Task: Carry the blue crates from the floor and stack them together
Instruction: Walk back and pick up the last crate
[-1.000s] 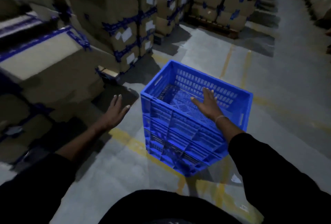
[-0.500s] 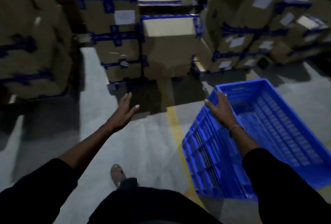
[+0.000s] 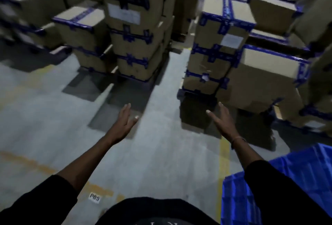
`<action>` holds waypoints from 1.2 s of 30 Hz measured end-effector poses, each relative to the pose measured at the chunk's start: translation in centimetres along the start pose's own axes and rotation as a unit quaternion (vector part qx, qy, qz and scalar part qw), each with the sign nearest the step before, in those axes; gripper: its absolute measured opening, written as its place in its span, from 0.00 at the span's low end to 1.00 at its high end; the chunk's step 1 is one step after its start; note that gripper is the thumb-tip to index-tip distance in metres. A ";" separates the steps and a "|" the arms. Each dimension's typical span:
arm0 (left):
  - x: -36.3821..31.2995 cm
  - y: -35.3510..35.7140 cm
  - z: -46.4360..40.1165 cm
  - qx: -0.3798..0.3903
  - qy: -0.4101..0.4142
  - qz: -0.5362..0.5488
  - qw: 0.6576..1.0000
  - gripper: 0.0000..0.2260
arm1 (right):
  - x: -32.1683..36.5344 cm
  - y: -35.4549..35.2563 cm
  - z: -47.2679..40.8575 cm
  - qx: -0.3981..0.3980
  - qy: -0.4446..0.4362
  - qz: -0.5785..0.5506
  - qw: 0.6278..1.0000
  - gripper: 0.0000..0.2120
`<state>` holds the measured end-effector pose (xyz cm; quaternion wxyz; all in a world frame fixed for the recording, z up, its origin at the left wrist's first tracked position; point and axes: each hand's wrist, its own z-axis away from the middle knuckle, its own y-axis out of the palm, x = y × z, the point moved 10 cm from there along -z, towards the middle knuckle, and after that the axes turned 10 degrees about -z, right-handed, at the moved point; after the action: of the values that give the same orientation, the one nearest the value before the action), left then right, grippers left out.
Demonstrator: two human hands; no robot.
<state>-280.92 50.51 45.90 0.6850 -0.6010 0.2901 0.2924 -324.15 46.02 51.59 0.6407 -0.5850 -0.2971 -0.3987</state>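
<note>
Blue plastic crates (image 3: pixel 235 199) stand stacked at the bottom right corner, partly cut off by the frame edge and partly hidden behind my right sleeve. My right hand (image 3: pixel 223 119) hovers in the air above the floor, ahead and left of the crates, fingers straight, holding nothing. At the centre of the view my left hand (image 3: pixel 124 121) is stretched forward, also with straight fingers and nothing in it. Neither hand touches the crates.
Stacks of cardboard boxes (image 3: pixel 136 32) bound with blue tape stand ahead, and more boxes (image 3: pixel 215 48) fill the right side, with a narrow aisle between them. Grey concrete floor (image 3: pixel 45 117) with yellow lines (image 3: pixel 223 162) and a small floor label (image 3: pixel 94 197) lies below.
My right hand has come off the crate's rim. The view has swung left, so the crates slid to the bottom right corner and the box stacks now fill the front.
</note>
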 end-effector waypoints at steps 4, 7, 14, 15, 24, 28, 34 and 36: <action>8.3 -9.3 4.7 -0.053 -0.059 0.042 0.996 0.39 | 6.6 12.1 -1.0 0.079 -0.025 0.003 0.997 0.44; 15.3 -16.2 8.2 -0.092 -0.103 0.046 0.989 0.36 | 11.6 21.4 -1.6 0.124 -0.045 0.009 0.991 0.47; 29.0 -28.6 16.5 -0.181 -0.199 0.060 0.961 0.34 | 21.2 40.8 -0.9 0.206 -0.086 0.023 0.974 0.43; 30.4 -29.8 17.5 -0.190 -0.206 0.067 0.957 0.35 | 22.3 43.0 -0.7 0.219 -0.089 0.019 0.971 0.44; 41.7 -38.1 22.3 -0.275 -0.283 0.102 0.913 0.41 | 31.0 60.7 -3.8 0.332 -0.091 0.006 0.939 0.45; 46.0 -41.6 21.4 -0.301 -0.320 0.102 0.893 0.37 | 35.2 69.7 -7.6 0.370 -0.110 0.005 0.922 0.44; 50.0 -49.9 18.6 -0.346 -0.368 0.106 0.856 0.37 | 43.3 83.7 -13.4 0.414 -0.120 0.029 0.902 0.46; 51.1 -53.1 17.5 -0.362 -0.373 0.091 0.849 0.36 | 46.9 88.0 -14.3 0.435 -0.140 0.043 0.888 0.42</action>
<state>-206.54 64.89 44.27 0.4456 -0.6232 -0.0606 0.6399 -226.13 24.03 44.28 0.7992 -0.3096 -0.5023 -0.1151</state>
